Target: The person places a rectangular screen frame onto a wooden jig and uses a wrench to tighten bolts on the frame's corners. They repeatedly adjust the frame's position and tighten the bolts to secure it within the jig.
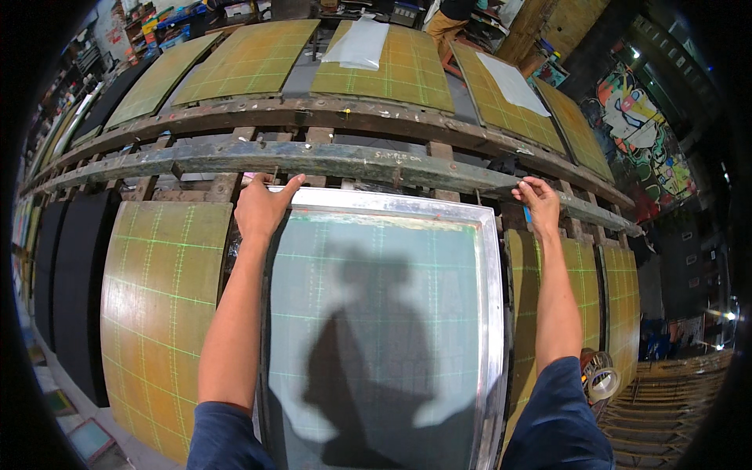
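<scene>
A screen printing frame [492, 313] with a silver metal border and grey-blue mesh [446, 258] lies in front of me, my shadow across it. My left hand [265, 205] grips its far left corner, thumb along the far edge. Beyond the far right corner, my right hand [539, 205] is raised beside the dark rail [329, 160], thumb and fingertips pinched together. Whatever is between those fingertips is too small to make out. A small blue piece [527, 213] shows just under that hand.
Yellow-brown boards with green grid lines [160, 305] flank the frame, and more boards [243, 63] stand beyond the rails. White sheets [356, 43] lie on two far boards. Tape rolls [601, 382] sit by my right sleeve. A person [448, 23] stands at the back.
</scene>
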Motion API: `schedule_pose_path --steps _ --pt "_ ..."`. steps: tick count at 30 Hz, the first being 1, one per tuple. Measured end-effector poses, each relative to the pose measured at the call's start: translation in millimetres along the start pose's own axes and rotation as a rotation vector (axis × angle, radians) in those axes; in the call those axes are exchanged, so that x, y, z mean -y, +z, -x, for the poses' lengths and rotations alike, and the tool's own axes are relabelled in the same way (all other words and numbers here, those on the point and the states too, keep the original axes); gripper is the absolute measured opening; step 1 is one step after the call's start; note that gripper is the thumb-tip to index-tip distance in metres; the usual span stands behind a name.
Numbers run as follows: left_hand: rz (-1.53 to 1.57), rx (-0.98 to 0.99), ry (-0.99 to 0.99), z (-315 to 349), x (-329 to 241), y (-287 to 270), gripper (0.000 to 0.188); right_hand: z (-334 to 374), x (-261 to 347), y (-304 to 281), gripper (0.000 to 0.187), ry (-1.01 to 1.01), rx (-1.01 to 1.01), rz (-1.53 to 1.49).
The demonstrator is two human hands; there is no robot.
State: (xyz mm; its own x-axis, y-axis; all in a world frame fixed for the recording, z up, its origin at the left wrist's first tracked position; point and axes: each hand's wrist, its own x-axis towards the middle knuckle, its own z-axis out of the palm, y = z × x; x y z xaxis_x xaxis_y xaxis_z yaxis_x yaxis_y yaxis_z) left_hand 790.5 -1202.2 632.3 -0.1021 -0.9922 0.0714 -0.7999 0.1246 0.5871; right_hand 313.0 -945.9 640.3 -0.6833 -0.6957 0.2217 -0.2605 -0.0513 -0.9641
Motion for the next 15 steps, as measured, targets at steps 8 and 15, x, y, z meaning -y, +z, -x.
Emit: schedule_pose_path --steps 8,15 --pt "-0.024 -0.009 -0.022 2 1 -2 0.089 -7 61 55 0.02 -0.116 0.113 0.329" --pt "0.02 0.028 0.003 -1 -6 -2 0.09 8 69 182 0.016 -0.594 0.732 1.406"
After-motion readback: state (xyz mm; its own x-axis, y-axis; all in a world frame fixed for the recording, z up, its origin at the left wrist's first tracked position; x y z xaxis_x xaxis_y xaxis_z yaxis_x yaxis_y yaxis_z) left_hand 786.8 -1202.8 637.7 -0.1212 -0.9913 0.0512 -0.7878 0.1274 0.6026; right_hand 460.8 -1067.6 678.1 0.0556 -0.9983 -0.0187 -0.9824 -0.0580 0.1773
